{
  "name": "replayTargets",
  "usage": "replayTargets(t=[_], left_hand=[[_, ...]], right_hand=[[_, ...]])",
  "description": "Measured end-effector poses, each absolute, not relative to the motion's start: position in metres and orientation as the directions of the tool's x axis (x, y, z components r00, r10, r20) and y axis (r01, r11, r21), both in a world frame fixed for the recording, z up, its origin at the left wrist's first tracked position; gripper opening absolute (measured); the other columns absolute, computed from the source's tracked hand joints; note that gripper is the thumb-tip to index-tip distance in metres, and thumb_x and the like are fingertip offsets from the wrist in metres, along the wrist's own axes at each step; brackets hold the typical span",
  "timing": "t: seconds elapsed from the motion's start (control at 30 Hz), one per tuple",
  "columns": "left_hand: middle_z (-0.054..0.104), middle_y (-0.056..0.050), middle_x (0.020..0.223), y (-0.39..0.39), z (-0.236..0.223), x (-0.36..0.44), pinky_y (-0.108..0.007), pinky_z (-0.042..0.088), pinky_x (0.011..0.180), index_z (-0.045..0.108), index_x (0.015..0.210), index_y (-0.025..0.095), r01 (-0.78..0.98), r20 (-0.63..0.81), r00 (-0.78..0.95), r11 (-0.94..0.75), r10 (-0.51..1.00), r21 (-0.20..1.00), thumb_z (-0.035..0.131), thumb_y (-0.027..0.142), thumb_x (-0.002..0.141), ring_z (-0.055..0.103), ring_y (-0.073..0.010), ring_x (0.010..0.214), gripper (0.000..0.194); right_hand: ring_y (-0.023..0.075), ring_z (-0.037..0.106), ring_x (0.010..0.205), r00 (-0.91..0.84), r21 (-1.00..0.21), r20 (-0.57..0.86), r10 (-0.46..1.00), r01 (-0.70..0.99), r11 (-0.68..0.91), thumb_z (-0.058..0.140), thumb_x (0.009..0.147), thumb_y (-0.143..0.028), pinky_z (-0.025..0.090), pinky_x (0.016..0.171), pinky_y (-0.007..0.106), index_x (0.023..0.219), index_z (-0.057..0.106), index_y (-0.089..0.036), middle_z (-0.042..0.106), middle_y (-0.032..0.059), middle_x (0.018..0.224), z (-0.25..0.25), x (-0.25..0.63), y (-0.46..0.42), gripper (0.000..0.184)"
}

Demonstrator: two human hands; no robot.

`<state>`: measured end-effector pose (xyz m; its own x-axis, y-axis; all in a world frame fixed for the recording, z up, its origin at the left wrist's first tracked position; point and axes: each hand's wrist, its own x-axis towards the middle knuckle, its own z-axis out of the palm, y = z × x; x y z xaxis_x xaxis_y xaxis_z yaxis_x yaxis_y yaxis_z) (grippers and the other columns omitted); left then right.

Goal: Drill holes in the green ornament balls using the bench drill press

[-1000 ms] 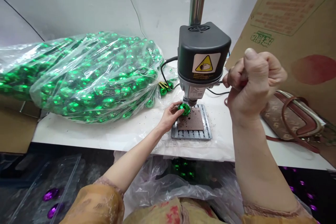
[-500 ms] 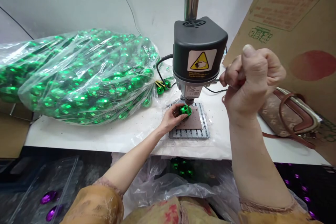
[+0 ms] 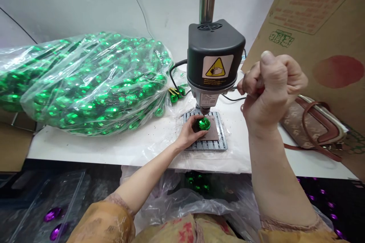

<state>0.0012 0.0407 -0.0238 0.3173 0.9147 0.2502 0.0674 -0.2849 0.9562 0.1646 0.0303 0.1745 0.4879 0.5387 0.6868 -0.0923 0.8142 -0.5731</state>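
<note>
Green faceted bead on brown pad of drill base plate, directly under drill tip, pinched by left hand, right hand clenched on feed lever beside bench drill head, bag of green beads left, handbag right.

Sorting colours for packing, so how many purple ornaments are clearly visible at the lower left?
2: one purple ornament lies in the clear plastic tray below the table's edge, and another sits just below it. Small purple glints at lower right may be more.
</note>
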Motion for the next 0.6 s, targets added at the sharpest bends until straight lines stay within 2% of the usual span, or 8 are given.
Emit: replayTargets(t=[0.17,0.33,0.6], left_hand=[[0.069,-0.011,0.118,0.042,-0.026,0.001,-0.045,0.052,0.102,0.056,0.121,0.018,0.060,0.231,0.291,-0.258,0.929,0.964,0.086,0.040,0.074,0.067,-0.0278,0.113,0.060],[0.066,-0.012,0.126,0.042,-0.030,0.000,-0.045,0.050,0.106,0.056,0.124,0.020,0.124,0.245,0.306,-0.293,0.920,0.948,0.086,0.039,0.074,0.065,-0.0281,0.118,0.061],[0.067,-0.010,0.119,0.039,-0.029,0.002,-0.043,0.050,0.103,0.058,0.123,0.021,0.182,0.283,0.267,-0.336,0.921,0.924,0.084,0.042,0.075,0.065,-0.0273,0.114,0.058]], right_hand=[[0.0034,0.034,0.037,0.462,-0.542,0.722,0.514,-0.082,0.836,0.061,0.087,-0.022,0.027,0.042,0.024,0.054,0.034,-0.020,0.035,-0.0091,0.041,0.171,0.165,0.028,0.043],[0.0029,0.033,0.037,0.477,-0.527,0.738,0.478,-0.035,0.849,0.060,0.086,-0.021,0.028,0.042,0.024,0.050,0.038,-0.019,0.036,-0.0087,0.040,0.164,0.165,0.026,0.042],[0.0034,0.033,0.036,0.476,-0.521,0.744,0.469,-0.025,0.853,0.061,0.086,-0.023,0.028,0.040,0.025,0.050,0.037,-0.019,0.033,-0.0090,0.040,0.162,0.164,0.025,0.043]])
